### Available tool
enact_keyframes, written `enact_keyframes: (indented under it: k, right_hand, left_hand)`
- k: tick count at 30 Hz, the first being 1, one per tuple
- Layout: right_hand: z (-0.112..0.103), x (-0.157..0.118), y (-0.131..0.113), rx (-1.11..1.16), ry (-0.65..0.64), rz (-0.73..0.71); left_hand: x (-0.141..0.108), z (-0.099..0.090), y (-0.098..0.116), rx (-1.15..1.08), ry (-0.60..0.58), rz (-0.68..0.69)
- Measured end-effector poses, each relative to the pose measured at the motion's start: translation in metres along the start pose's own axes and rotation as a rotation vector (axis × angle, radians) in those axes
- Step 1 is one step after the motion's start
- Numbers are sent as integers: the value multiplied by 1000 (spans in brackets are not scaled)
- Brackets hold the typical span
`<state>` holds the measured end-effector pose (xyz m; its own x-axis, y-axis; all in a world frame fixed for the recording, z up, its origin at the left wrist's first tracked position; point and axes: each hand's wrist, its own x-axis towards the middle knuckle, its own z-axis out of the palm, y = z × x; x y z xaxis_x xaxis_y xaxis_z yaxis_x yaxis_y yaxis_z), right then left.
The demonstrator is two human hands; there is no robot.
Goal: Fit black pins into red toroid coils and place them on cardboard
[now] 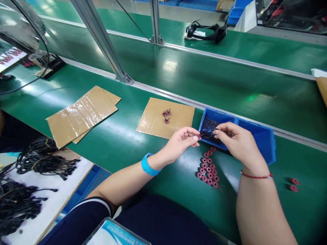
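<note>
My left hand (pixel 185 141) pinches a small red wound coil (pixel 198 136), whose thin wire ends stick out to the right. Close beside it, my right hand (pixel 236 139) is closed at the fingertips on what looks like a tiny black tube (pixel 214 130). Both hands are over the near left edge of a blue divided bin (pixel 257 136); its left compartment holds many short black tubes (pixel 209 124). Below the hands, several red ring coils (pixel 208 169) lie grouped on the green table. Several coils with black-sleeved leads (pixel 166 120) rest on a cardboard sheet (pixel 150 117).
More cardboard sheets (pixel 83 112) are stacked at the left. Two red coils (pixel 293 188) lie far right. Bundled black cables (pixel 43 160) sit on a white surface at lower left. A metal post (pixel 99 41) rises behind, and a black headset (pixel 206 33) lies beyond the rail.
</note>
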<state>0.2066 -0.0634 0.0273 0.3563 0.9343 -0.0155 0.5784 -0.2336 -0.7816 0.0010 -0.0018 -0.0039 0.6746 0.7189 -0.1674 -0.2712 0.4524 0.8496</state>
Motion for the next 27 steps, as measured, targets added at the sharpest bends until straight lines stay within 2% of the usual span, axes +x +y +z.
enact_keyframes:
  k: [5, 9, 11, 16, 27]
  right_hand:
    - [-8, -11, -15, 41, -102, -60]
    - [-11, -21, -34, -66, -308, -158]
    - [-8, -24, -41, -92, -361, -200]
    - [-1, -27, -46, -50, -332, -192]
    - [9, -27, -44, 28, -268, -137]
  left_hand:
    - [-2, 1, 4, -50, -44, 84]
    - [-5, 2, 7, -99, -97, 152]
    - [-6, 2, 8, -112, -126, 154]
    - [-6, 2, 9, -138, -144, 144]
    - [-7, 4, 18, -128, -81, 81]
